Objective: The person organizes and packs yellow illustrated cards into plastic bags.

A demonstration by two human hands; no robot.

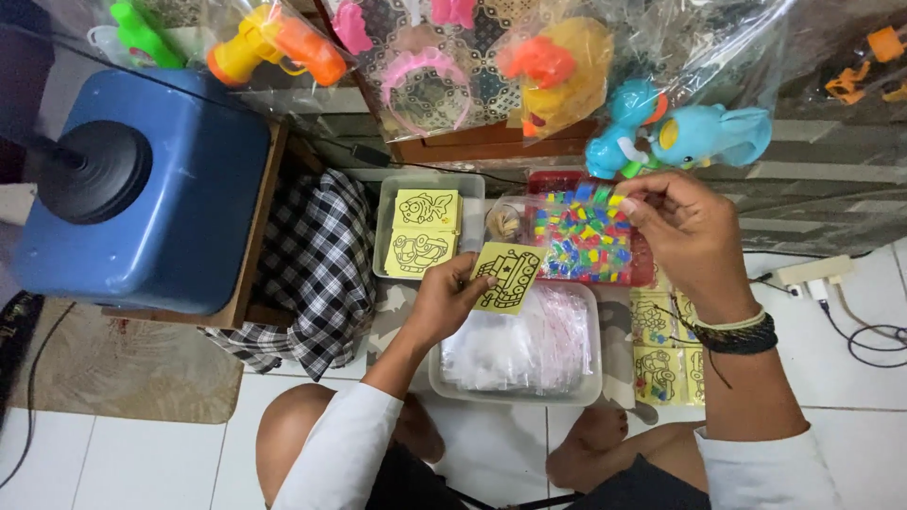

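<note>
My left hand (442, 300) pinches a yellow card with a black line drawing of a tank (505, 276), held above a clear tray of small plastic bags (521, 348). My right hand (682, 227) is raised over a clear bag of small multicoloured pieces (581, 238), fingertips closed near its top right edge; I cannot see anything held between them. A grey tray (383, 227) to the left holds a stack of similar yellow picture cards (425, 231).
More yellow cards (661, 359) lie on the floor under my right wrist. A checked cloth (316, 274) hangs beside a blue container (151, 189). Bagged plastic toys (567, 76) hang overhead. A power strip (812, 274) and cables lie at right.
</note>
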